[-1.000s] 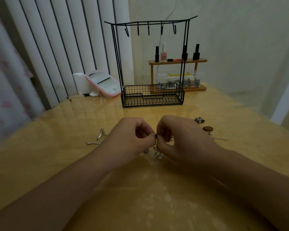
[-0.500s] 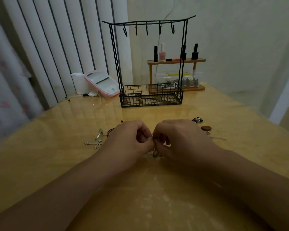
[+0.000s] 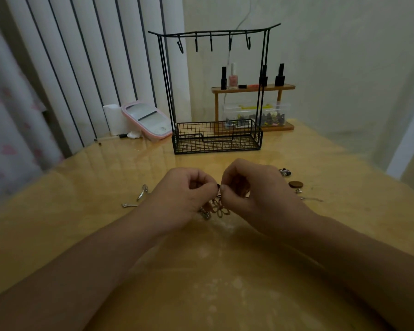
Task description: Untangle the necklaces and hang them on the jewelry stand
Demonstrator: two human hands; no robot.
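Observation:
My left hand (image 3: 179, 194) and my right hand (image 3: 256, 194) meet fingertip to fingertip above the table's middle. Both pinch the same tangled necklace; its flower-shaped pendant (image 3: 220, 209) dangles below the fingers, with a silver piece (image 3: 204, 215) beside it. More necklace parts lie on the table: silver pendants (image 3: 141, 194) to the left, a brown disc pendant (image 3: 296, 184) and a dark charm (image 3: 285, 172) to the right. The black wire jewelry stand (image 3: 216, 137) rises behind my hands, its hooks (image 3: 210, 44) bare.
A yellow glossy table (image 3: 201, 271) carries everything. A pink-rimmed mirror (image 3: 148, 120) and a white roll (image 3: 112, 118) stand at back left. A wooden shelf (image 3: 253, 88) with nail polish bottles and a clear box of small items (image 3: 256, 115) stands behind the jewelry stand.
Both hands dipped toward the table half a second ago and have lifted again, still pinching the necklace. The flower pendant now hangs clear below the fingers.

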